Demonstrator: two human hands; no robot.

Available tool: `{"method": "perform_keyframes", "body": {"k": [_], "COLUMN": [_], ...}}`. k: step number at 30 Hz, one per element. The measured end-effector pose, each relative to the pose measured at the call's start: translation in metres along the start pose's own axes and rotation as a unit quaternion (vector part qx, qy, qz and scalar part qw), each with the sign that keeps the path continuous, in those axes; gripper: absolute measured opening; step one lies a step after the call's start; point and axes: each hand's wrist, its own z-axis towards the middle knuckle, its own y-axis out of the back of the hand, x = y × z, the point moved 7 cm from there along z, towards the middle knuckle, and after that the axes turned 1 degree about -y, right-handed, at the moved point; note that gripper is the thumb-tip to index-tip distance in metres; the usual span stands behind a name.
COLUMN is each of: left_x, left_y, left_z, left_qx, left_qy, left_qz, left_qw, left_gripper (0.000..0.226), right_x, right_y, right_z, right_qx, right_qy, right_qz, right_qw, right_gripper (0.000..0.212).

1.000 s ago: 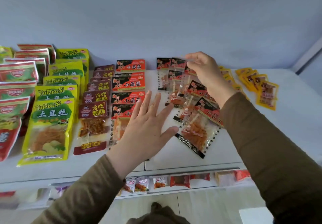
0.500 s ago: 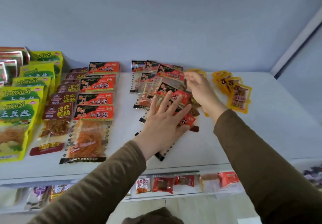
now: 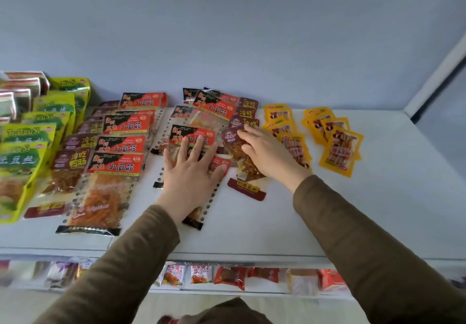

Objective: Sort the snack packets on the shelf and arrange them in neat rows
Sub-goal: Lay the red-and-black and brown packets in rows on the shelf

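Observation:
On the white shelf lie rows of snack packets. My left hand presses flat, fingers spread, on a loose overlapping row of red-and-black packets in the middle. My right hand rests with bent fingers on a maroon packet in the row just to the right; whether it grips the packet is unclear. A tidy row of the same red-and-black packets lies left of my left hand, with a maroon row beside it.
Yellow-green packets and red-green ones fill the far left. Two short rows of yellow packets lie to the right. A lower shelf holds small packets. The wall stands close behind.
My left hand slid forward onto the middle red-and-black row. My right hand came down from the row's far end onto the maroon packets. The view shifted right.

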Motion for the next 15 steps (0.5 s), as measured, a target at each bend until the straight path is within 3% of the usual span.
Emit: {"method": "perform_keyframes", "body": {"k": [4,8,11,15], "left_x": [0.0,0.01,0.029,0.041], "left_y": [0.004,0.019,0.027,0.027], "left_z": [0.002,0.006,0.016,0.022], "left_qx": [0.01,-0.037,-0.037,0.001], "left_qy": [0.008,-0.015,0.016,0.075], "left_qz": [-0.033,-0.053,-0.016,-0.04], "left_qw": [0.999,0.998,0.999,0.996], "left_gripper": [0.067,0.064,0.08,0.099], "right_x": [-0.005,0.025,0.049,0.055], "right_y": [0.012,0.021,0.01,-0.004], "right_z": [0.005,0.015,0.03,0.047], "right_qx": [-0.012,-0.062,-0.046,-0.042], "right_qy": [-0.011,0.043,0.066,0.07], "right_qz": [-0.07,-0.073,-0.099,-0.106], "right_qw": [0.997,0.994,0.992,0.991], "right_gripper": [0.048,0.035,0.029,0.047]}}
